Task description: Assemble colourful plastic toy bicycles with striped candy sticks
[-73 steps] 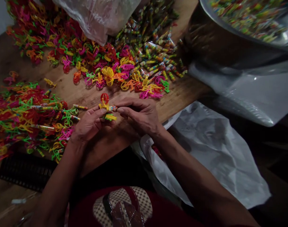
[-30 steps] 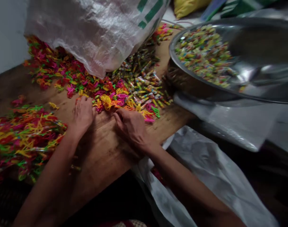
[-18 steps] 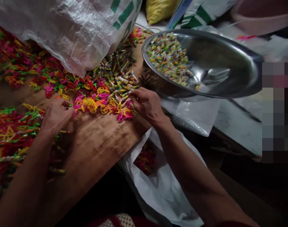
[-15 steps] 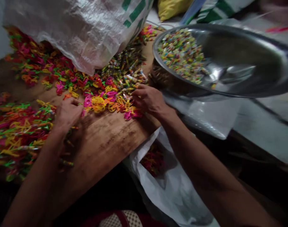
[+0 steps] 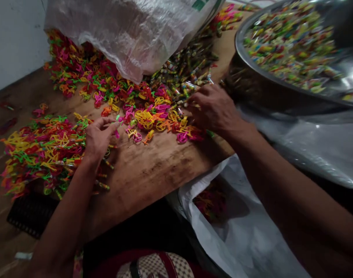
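Observation:
My left hand (image 5: 98, 137) is closed in a pinch at the near left end of a heap of bright plastic pieces (image 5: 147, 117). A small pink plastic piece (image 5: 117, 133) shows at its fingertips. My right hand (image 5: 215, 110) is at the right end of that heap, beside a pile of thin, wrapped, candy-like tubes (image 5: 190, 65). Its fingers are curled down and partly hidden, and what they hold cannot be made out. Left of my left hand lies a pile of plastic pieces with tubes attached (image 5: 48, 150).
A large translucent sack (image 5: 130, 34) leans over the heaps at the back. A metal basin (image 5: 240, 46) of small wrapped pieces stands at the right. Below the wooden table's (image 5: 147, 162) front edge hangs an open white bag (image 5: 237, 231). A black basket (image 5: 31, 216) is at the left.
The view has swung left, so everything sits further right. My left hand has lifted slightly from the heap's edge with a pink piece. My right hand stays by the tubes.

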Demonstrator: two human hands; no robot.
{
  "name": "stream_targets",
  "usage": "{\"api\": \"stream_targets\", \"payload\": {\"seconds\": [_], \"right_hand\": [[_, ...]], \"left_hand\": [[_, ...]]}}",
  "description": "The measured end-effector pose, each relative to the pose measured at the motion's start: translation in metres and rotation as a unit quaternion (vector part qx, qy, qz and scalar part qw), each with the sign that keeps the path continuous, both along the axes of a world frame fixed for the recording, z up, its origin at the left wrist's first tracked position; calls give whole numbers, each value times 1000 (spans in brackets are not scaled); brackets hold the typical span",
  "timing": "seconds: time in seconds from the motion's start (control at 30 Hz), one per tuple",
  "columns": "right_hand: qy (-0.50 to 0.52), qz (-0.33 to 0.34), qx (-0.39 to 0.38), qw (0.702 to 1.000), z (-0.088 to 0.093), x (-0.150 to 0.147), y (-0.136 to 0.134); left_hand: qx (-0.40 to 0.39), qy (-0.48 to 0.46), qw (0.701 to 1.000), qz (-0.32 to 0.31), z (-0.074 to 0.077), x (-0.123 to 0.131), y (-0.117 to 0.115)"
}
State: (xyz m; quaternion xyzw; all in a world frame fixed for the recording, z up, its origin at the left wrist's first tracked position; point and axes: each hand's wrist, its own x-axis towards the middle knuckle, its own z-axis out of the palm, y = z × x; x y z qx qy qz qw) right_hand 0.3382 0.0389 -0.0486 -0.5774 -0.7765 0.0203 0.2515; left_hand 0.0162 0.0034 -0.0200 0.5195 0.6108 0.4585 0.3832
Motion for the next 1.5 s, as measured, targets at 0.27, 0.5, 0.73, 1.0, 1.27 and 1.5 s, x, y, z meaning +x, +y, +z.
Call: {"api": "stream_targets", "payload": {"seconds": [0.27,0.5,0.73,1.0,1.27,1.5], "right_hand": [[347,102,17,932,19,-95,-75],[449,117,-42,885,-12,-132,-84],[359,121,-39,925,-3,-121,-91],[527,107,-120,835,-14,-118,-99],[580,131,-198,779,-17,-112,-104],[565,157,-180,790,-20,-109,-105]], "left_hand": [[-187,-314,931,-4,18,25,-22],[-191,-318,927,-62,6,35,-47],[-202,-262,934,-134,-2,26,-50],[-217,-292,920,-149,-1,32,-53],[-224,-243,924,-191,3,32,-58],[-244,-247,916,-204,1,35,-61]]}}
